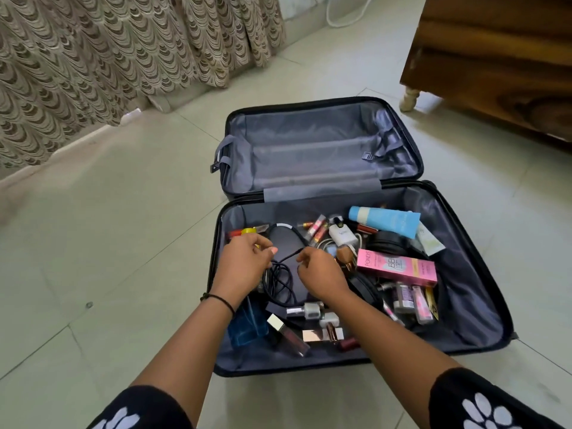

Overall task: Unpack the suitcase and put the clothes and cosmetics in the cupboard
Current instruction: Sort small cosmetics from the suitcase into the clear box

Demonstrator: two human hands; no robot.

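Not even close to done, going by this. Nearest, along the near edge of the suitcase (470, 305): a blue perfume bottle (247, 323), a lip gloss (286, 334) and a nail polish bottle (305, 310), all loose on the grey lining.

Just past those, toward the left side of the suitcase's near half: pinching a tangled black cable (280, 283) with both hands. Left hand (244, 261) curled down on one stretch of it, right hand (322, 274) nipping the free end just beside. Could be gathering it up or just clearing it off the cosmetics, can't say which.

Further in, on the right side of that same half: a pink box (397, 267) over a few small bottles, then a white charger (340, 235) near the middle and a blue tube (385, 220) up by the hinge. So basically the whole cosmetics pile sitting in there, waiting.

Beyond the hinge, the far half (309, 150): nothing but lining and straps. No clothes anywhere in the suitcase, so guessing that part's sorted, though can't confirm from here.

Past the suitcase's far right corner: some wooden furniture (495, 57). Cupboard or not, can't tell. Plenty of trips ahead either way.
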